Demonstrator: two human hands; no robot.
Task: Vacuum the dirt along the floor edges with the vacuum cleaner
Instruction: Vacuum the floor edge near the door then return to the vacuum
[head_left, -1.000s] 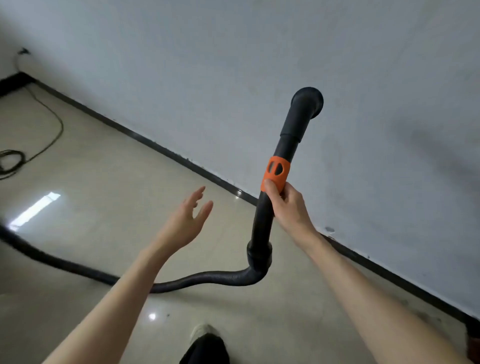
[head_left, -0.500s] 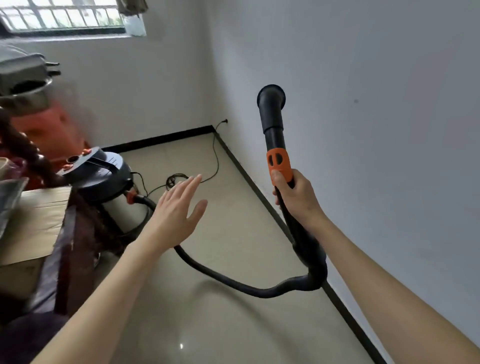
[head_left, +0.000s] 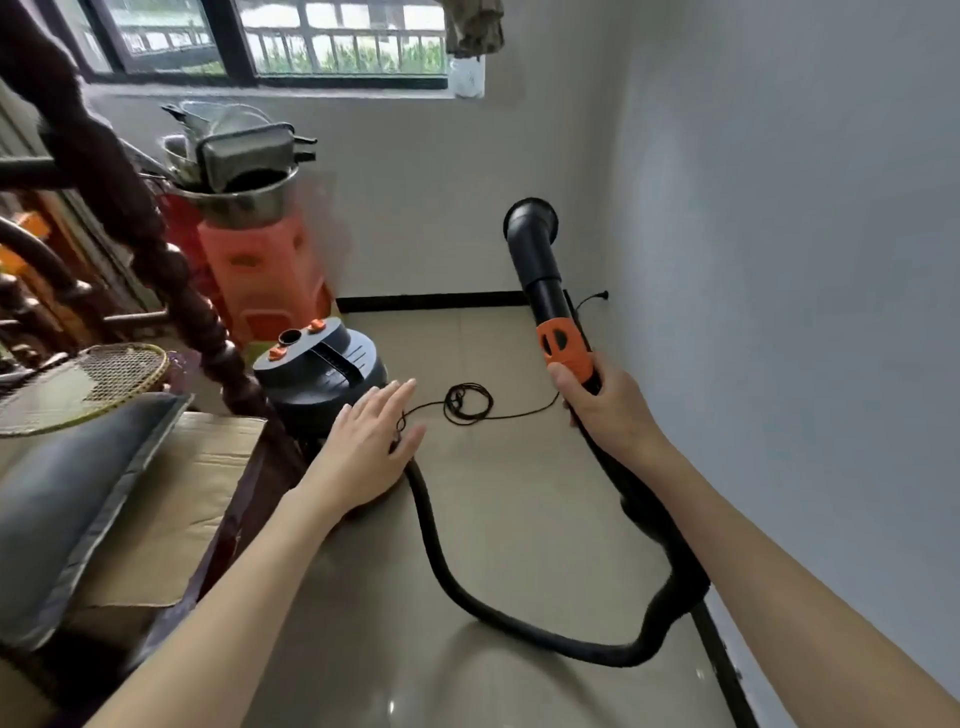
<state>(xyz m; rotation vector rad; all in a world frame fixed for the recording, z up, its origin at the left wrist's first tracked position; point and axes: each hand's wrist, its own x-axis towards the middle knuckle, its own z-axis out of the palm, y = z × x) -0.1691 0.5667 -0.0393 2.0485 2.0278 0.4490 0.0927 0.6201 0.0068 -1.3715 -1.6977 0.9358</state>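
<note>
- The vacuum cleaner (head_left: 324, 371), a dark drum with orange knobs, stands on the tiled floor (head_left: 498, 519); bare floor runs from its right side to the right-hand wall (head_left: 779, 260), whose foot is lined by a black skirting (head_left: 719, 654).
- Behind the vacuum cleaner a second strip of skirting meets the far wall under a window (head_left: 332, 47); a thin cord (head_left: 467, 402) lies coiled on the floor to its right.
- To the left of the vacuum cleaner, a cardboard box (head_left: 166, 514), a racket (head_left: 88, 384) and an orange stool (head_left: 260, 270) stacked with metal pans crowd that side.
- The right hand (head_left: 605, 410) grips the black wand (head_left: 545, 291) just below its orange collar (head_left: 563, 348), open mouth upward.
- The left hand (head_left: 369, 441) hovers flat, fingers straight and together, holding nothing, in front of the vacuum cleaner's lower right side.
- The hose (head_left: 467, 592) loops from the wand down across the floor and disappears behind the left hand; its joint to the drum is hidden.
- Dirt along the edges cannot be made out.
</note>
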